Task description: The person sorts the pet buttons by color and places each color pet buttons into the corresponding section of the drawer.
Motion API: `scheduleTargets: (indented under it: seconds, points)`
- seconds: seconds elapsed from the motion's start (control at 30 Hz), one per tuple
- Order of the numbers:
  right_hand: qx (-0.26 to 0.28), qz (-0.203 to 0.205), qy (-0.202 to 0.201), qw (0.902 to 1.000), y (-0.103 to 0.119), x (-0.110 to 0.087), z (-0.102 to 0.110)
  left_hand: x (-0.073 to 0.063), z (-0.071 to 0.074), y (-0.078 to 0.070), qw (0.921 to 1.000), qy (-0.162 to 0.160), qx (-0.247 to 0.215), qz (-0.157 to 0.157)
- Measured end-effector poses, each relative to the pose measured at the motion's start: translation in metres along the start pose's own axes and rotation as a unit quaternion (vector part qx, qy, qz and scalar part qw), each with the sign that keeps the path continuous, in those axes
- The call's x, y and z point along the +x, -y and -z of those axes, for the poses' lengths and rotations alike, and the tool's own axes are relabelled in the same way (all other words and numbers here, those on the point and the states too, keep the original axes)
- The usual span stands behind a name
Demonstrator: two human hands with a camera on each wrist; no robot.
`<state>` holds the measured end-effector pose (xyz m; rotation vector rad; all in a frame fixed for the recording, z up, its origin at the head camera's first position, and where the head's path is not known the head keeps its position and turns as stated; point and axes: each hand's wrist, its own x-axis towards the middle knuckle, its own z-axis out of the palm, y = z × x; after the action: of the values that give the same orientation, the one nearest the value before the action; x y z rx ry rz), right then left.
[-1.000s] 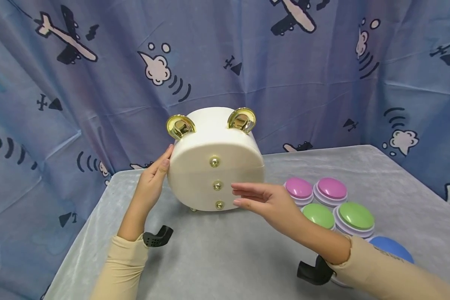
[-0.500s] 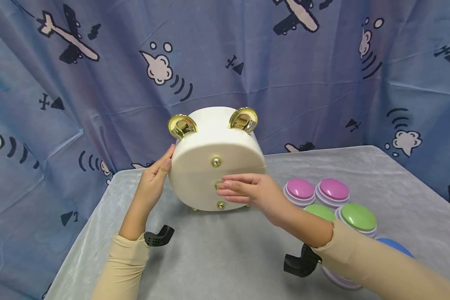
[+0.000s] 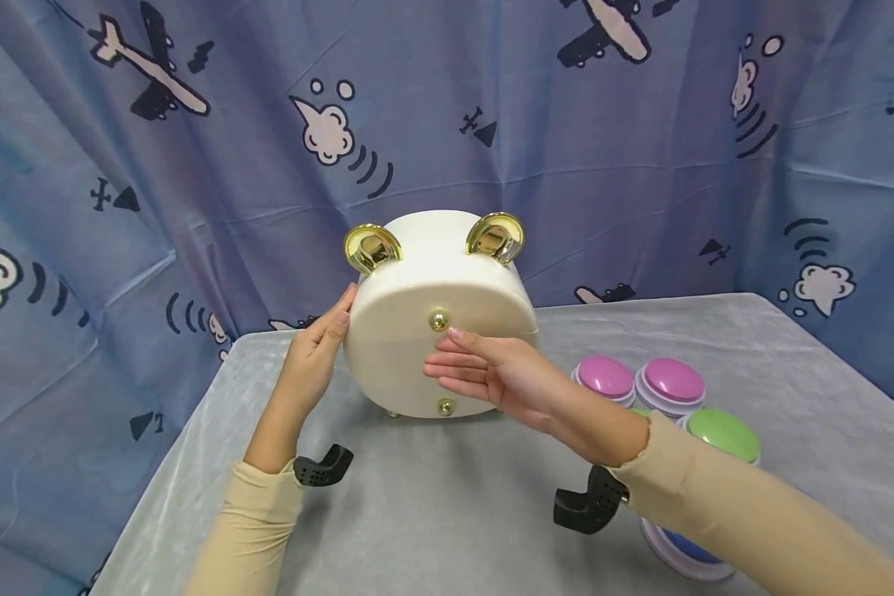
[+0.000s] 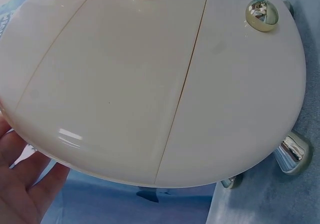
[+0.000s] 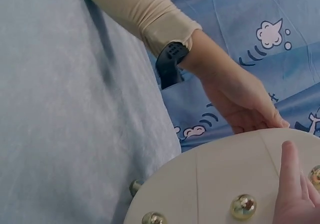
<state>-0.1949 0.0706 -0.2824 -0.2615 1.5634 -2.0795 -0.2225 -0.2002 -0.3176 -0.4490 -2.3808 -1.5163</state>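
Note:
A white rounded drawer box (image 3: 387, 364) with two gold ears (image 3: 372, 248) stands upright on the table. Two seams cross its front in the left wrist view, with a gold knob (image 4: 262, 15) on each drawer. My left hand (image 3: 307, 364) lies against the box's left side, fingers extended along it and thumb near the front edge. In front of the box is my right hand (image 3: 510, 372), palm turned inward, fingers extended and holding nothing. It hides the middle knob (image 5: 243, 206) in the head view; the upper knob (image 3: 439, 320) shows just above its thumb.
Domed push buttons in pink (image 3: 674, 379), green (image 3: 723, 434) and blue (image 3: 689, 548) with white bases stand at the right, partly covered by my right sleeve (image 3: 730, 488). A blue curtain (image 3: 417, 99) hangs behind the grey cloth-covered table (image 3: 417, 513).
My right hand has moved left across the front of the box and turned so its palm shows, its thumb now uppermost. My left hand stays at the box's side.

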Motion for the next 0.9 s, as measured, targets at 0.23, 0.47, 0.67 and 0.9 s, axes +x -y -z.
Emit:
scheduleTargets:
  seconds: [0.23,0.47,0.67,0.9]
  points:
    - [0.076,-0.011,-0.001,0.9971,0.003,0.006,-0.009,-0.001,0.0,0.001,1.0,0.0,-0.004,0.001]
    - [0.149,-0.01,-0.01,0.9888,0.003,0.014,-0.015,0.0,0.0,0.002,1.0,0.003,-0.004,-0.007]
    - [0.175,-0.008,-0.014,0.9845,0.002,0.021,-0.017,0.002,0.0,0.003,1.0,0.001,-0.005,-0.005]
    - [0.177,-0.001,-0.019,0.9841,0.0,0.023,-0.017,0.001,0.002,0.001,0.9999,0.011,-0.006,0.001]
